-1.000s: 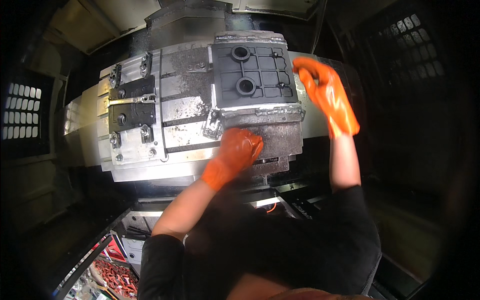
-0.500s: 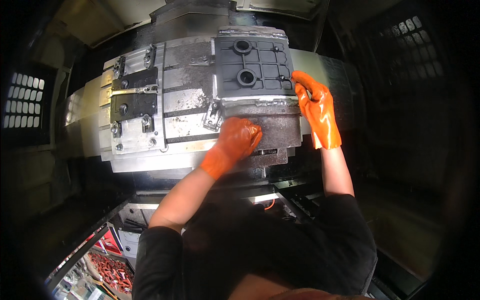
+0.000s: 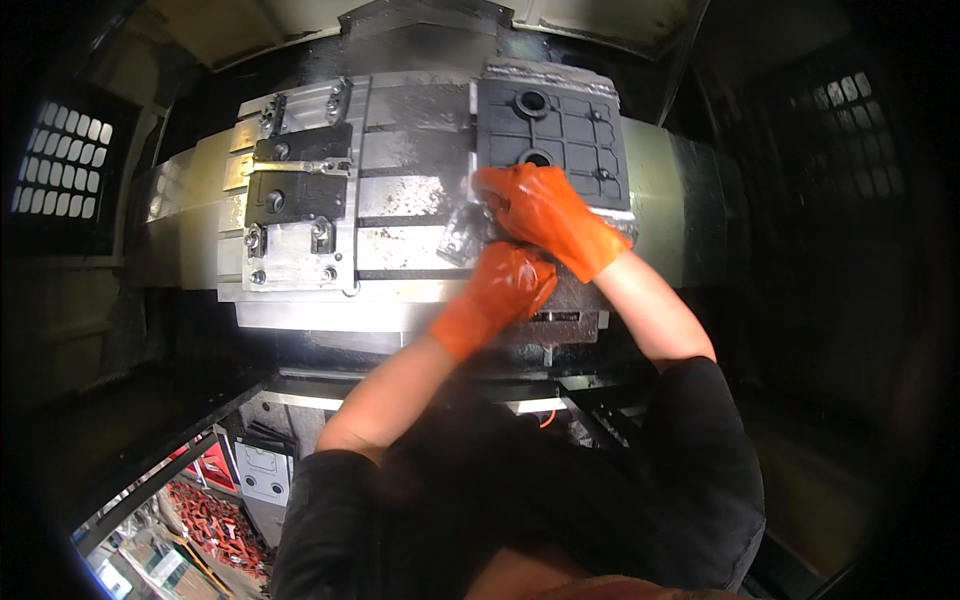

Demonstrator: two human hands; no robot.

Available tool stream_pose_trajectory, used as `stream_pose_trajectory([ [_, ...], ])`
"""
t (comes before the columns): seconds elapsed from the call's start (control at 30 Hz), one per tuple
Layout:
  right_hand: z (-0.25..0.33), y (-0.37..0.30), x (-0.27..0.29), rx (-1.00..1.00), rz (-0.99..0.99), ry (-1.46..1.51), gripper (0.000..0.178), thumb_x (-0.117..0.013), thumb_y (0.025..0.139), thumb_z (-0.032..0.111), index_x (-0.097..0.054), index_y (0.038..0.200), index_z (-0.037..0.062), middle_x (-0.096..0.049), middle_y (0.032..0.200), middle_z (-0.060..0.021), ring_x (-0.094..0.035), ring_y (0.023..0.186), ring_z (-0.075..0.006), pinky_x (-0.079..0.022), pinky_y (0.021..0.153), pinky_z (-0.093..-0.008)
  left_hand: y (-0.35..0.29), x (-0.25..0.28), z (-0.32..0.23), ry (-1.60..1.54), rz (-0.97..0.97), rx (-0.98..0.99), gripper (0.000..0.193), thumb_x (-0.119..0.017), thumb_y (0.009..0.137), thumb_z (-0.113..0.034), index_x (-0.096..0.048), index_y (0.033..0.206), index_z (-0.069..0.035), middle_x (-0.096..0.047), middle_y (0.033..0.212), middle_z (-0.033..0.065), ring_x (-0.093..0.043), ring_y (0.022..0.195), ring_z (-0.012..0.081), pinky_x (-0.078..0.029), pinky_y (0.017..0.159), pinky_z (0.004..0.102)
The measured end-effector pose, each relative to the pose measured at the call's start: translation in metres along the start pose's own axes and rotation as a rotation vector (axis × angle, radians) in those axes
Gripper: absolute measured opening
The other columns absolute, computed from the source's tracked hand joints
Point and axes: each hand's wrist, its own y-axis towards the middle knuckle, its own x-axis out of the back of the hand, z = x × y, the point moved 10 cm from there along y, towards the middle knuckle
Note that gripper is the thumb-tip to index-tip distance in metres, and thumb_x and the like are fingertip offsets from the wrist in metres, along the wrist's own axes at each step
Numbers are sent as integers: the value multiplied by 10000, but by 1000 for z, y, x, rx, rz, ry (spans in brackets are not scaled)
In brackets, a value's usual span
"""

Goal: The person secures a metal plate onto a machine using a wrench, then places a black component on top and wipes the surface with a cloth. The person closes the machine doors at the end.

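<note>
In an orange rubber glove, my left hand [image 3: 510,282] is closed in a fist at the front of the dark block below the casting; whatever it may hold is hidden. My right hand [image 3: 550,212], gloved the same way, reaches across the near left corner of a dark grey ribbed casting [image 3: 575,145] with two round bosses. Its fingertips are smeared by motion and partly out of sight, beside a metal clamp [image 3: 462,235] on the machine table. The hands lie close together, right above left.
On the slotted metal table [image 3: 400,195], a fixture plate [image 3: 300,255] to the left carries a dark part [image 3: 310,195], several bolted clamps and a wrench [image 3: 295,168]. Dark enclosure walls with grid windows [image 3: 65,160] stand at both sides. A bin of reddish parts [image 3: 215,525] sits lower left.
My right hand has left the casting's right edge and moved left to its near left corner, by the clamp. My left hand stays closed by the block. The whole view has shifted slightly.
</note>
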Motion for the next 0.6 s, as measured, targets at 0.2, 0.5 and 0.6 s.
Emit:
stream_pose_trajectory([
  [0.2, -47, 82, 85, 75, -592, 199, 234, -600, 948, 176, -745, 1131, 156, -739, 1035, -173, -702, 963, -397, -574, 807, -438, -8, -11, 1, 59, 207, 80, 177, -701, 868, -214, -655, 734, -108, -580, 673, 107, -573, 607, 340, -423, 584, 474],
  [0.5, -96, 120, 44, 7, -192, 185, 347, -593, 958, 290, -724, 1200, 79, -710, 1199, -205, -657, 1149, -386, -521, 995, -434, -6, -13, -3, 65, 301, 55, 103, -709, 886, -185, -674, 818, -117, -595, 734, 110, -580, 678, 325, -424, 620, 453],
  [0.6, -72, 50, 111, -148, -466, 245, 322, -660, 964, 244, -710, 1205, 36, -773, 997, -123, -732, 934, -267, -557, 836, -340, 20, -1, 15, -139, 533, 178, 80, -663, 906, -146, -688, 862, -84, -646, 790, 141, -611, 692, 354, -472, 645, 470],
])
